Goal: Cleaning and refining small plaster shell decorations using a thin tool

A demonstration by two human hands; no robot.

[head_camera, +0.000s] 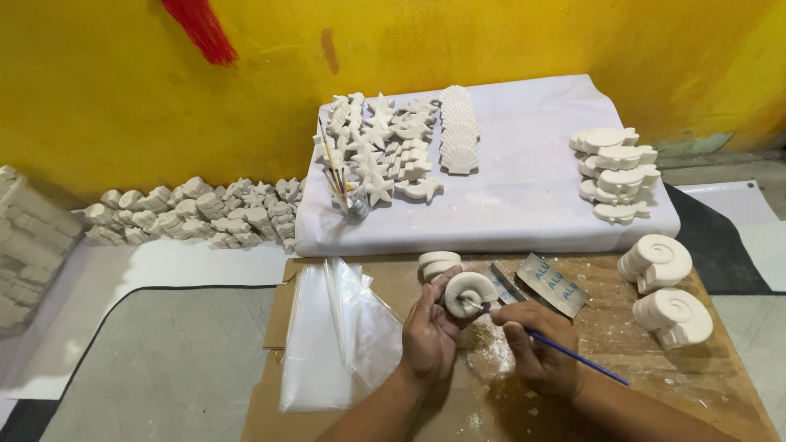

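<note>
Plaster casting work at a cardboard-covered counter (344, 409). The left hand (427, 331) has its grip closed around a white spiral shell cast (469, 293), held just above the counter's middle. The right hand (536, 348) pinches a thin blue-handled tool (573, 356), its tip touching the cast's face. White dust and crumbs (491, 348) lie beneath, suggesting trimming is under way. Two like spiral casts (665, 290) rest near the right edge; two small round pieces (438, 263) sit behind the hands. Clear plastic bags (327, 336) lie at the left edge. Behind, a white sheet (524, 196) carries rows of starfish, scallop and other casts.
</note>
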